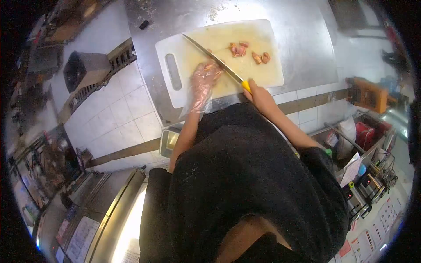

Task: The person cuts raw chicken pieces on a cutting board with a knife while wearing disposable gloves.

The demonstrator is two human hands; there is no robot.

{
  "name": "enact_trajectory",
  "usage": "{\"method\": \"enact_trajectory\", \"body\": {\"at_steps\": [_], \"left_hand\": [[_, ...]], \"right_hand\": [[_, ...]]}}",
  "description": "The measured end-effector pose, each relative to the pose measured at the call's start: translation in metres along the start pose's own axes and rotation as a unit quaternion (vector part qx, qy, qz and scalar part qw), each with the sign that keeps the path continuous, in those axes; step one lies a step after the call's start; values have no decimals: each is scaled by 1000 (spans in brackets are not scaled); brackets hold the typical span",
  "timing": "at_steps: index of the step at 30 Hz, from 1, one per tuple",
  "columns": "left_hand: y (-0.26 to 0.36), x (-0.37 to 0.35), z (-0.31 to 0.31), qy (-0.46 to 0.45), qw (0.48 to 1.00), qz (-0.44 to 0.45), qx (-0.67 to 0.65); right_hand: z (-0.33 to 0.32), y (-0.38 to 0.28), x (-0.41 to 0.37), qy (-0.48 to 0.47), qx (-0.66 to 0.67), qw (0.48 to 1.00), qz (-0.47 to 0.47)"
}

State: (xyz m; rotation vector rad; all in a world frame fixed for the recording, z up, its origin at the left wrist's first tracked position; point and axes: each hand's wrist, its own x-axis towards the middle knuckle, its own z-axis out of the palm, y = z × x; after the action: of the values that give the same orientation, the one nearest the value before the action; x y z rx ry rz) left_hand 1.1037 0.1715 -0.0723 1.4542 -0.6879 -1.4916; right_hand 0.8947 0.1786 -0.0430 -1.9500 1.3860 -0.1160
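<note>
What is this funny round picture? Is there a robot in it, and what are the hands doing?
No robot here, just a person. There is only one picture, and it comes from a camera worn on the person's head, looking down past their black shirt. The right hand holds a knife with a yellow handle. The left hand wears a thin, clear plastic glove and rests by the blade, over some meat. A few more meat pieces lie on the white cutting board, which sits on a shiny metal table.
</note>
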Motion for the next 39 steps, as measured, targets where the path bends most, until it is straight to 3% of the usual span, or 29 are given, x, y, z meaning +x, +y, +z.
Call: {"method": "enact_trajectory", "body": {"at_steps": [5, 8, 11, 14, 16, 20, 23, 29, 32, 33, 35, 36, 37, 39], "left_hand": [[14, -11, 2, -40, 994, 0, -100], [-7, -4, -2, 40, 995, 88, 31], [11, -14, -2, 51, 990, 96, 84], [7, -12, -11, 37, 988, 137, 57], [25, -13, -18, 11, 982, 84, 168], [83, -38, -7, 50, 971, 41, 229], [37, -16, -29, 34, 995, 87, -24], [43, -2, -22, 45, 995, 63, -59], [70, 3, 1, -12, 988, 128, -88], [67, 6, 4, -35, 981, 187, -43], [58, 10, 6, -79, 949, 302, 49], [41, 10, 1, -64, 896, 358, 254], [30, 2, -2, -47, 802, 395, 447], [22, -27, -3, -19, 668, 434, 604]], "right_hand": [[-16, 20, -59, -30, 16, 998, 62], [-16, 24, -72, -10, 47, 997, 64], [-31, 16, -74, 11, 80, 989, 122], [-45, 9, -71, 29, 89, 989, 112], [-51, 2, -67, -7, 75, 991, 108], [-37, 10, -65, -50, 76, 995, 51], [-34, 16, -65, -45, 77, 993, 71], [-39, 18, -67, 14, 51, 994, 92], [-40, 23, -64, 36, 60, 993, 99], [-41, 23, -64, 41, 66, 992, 100], [-47, 20, -65, 23, 68, 990, 117], [-48, 18, -65, 14, 71, 990, 125], [-47, 19, -67, 19, 67, 991, 115], [-44, 26, -70, 32, 58, 993, 99]]}}
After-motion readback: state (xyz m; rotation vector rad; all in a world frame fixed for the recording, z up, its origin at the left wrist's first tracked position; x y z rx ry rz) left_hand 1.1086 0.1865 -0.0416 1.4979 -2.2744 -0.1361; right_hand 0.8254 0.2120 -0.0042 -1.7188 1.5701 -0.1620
